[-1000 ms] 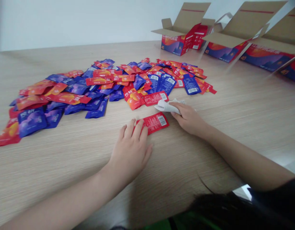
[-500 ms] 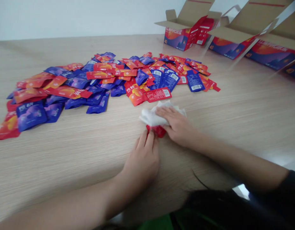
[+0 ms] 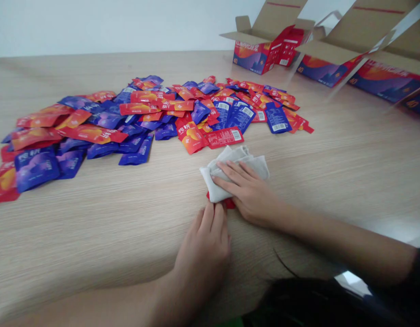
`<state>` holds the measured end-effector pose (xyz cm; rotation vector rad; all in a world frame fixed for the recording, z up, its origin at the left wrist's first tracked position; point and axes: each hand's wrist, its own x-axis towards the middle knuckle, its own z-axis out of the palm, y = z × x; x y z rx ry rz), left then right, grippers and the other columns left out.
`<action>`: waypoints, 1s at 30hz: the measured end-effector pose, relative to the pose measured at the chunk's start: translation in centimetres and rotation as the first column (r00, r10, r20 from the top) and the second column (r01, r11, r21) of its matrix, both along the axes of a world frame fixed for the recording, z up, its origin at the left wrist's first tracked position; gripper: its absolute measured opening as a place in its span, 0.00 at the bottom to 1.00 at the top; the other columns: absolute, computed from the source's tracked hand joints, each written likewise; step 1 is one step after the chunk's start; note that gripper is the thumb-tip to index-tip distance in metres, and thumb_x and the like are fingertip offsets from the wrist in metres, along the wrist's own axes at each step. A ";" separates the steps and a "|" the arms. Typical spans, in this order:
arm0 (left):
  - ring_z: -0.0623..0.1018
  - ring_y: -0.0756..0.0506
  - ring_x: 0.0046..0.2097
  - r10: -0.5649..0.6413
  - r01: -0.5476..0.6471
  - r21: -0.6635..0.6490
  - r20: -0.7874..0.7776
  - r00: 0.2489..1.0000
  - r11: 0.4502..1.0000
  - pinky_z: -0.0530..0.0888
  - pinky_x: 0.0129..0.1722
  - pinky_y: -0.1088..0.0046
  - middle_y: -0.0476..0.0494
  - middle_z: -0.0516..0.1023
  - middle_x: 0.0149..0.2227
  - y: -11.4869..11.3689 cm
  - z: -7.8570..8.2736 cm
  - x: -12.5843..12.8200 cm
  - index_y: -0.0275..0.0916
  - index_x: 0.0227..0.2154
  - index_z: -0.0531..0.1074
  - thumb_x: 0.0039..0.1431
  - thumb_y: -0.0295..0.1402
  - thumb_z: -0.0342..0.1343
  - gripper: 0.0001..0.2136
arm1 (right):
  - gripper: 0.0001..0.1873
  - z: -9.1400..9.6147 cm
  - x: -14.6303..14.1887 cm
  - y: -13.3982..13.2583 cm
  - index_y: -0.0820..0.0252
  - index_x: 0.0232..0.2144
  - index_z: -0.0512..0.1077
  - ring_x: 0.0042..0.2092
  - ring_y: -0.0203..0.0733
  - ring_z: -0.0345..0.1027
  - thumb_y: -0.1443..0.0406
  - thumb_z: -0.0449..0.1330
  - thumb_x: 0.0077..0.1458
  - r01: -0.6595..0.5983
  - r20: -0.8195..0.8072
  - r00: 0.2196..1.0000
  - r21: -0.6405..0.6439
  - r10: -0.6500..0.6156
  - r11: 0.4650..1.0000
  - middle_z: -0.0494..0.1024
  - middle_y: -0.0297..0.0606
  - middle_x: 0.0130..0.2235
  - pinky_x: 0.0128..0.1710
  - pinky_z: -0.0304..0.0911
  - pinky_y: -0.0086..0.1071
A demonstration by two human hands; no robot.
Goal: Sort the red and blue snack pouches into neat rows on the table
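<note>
My right hand (image 3: 248,190) lies flat, fingers stretched out, pressing a folded white cloth (image 3: 230,170) down on a red packet (image 3: 227,203). Only a small red edge of that packet shows under the cloth. My left hand (image 3: 205,247) rests on the wooden table (image 3: 94,236) just in front, its fingertips touching the packet's near edge. A big pile of red and blue packets (image 3: 138,118) spreads across the table beyond both hands.
Several open cardboard boxes (image 3: 264,45) with red and blue printed sides stand at the back right, flaps up. A long box (image 3: 383,77) lies along the right edge. Dark hair and a dark sleeve fill the bottom right corner.
My right hand brought the cloth over from beside the red packet and now presses it on top. The packet and both hands have slid nearer to me. The cloth lies flatter.
</note>
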<state>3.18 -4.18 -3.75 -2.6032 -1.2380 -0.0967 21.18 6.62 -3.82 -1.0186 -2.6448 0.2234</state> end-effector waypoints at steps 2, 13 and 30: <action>0.74 0.31 0.55 0.001 -0.001 -0.001 -0.002 1.000 1.000 0.76 0.50 0.57 0.22 0.72 0.56 0.0 0.0 0.0 0.22 0.52 0.72 0.61 0.29 0.49 0.20 | 0.28 -0.1 -0.1 0.3 0.60 0.63 0.61 0.68 0.50 0.47 0.70 0.47 0.61 0.056 -0.008 0.998 -0.001 -0.056 0.998 0.56 0.45 0.68 0.66 0.45 0.54; 0.73 0.26 0.55 -0.015 0.016 -0.017 0.049 0.999 1.000 0.77 0.48 0.54 0.18 0.70 0.56 0.4 0.2 0.0 0.17 0.54 0.69 0.60 0.31 0.49 0.24 | 0.23 3.9 3.7 1.8 0.59 0.59 0.65 0.57 0.55 0.67 0.67 0.47 0.62 0.412 -0.372 0.854 0.053 -0.365 0.910 0.73 0.46 0.57 0.55 0.62 0.52; 0.79 0.31 0.47 0.004 -0.005 0.031 0.003 1.000 1.000 0.79 0.42 0.58 0.22 0.78 0.48 -0.1 0.2 0.1 0.21 0.47 0.75 0.56 0.27 0.53 0.18 | 0.24 0.4 0.1 0.2 0.53 0.61 0.64 0.67 0.50 0.49 0.59 0.51 0.65 -0.079 0.019 0.997 -0.007 0.079 0.997 0.59 0.43 0.66 0.67 0.40 0.55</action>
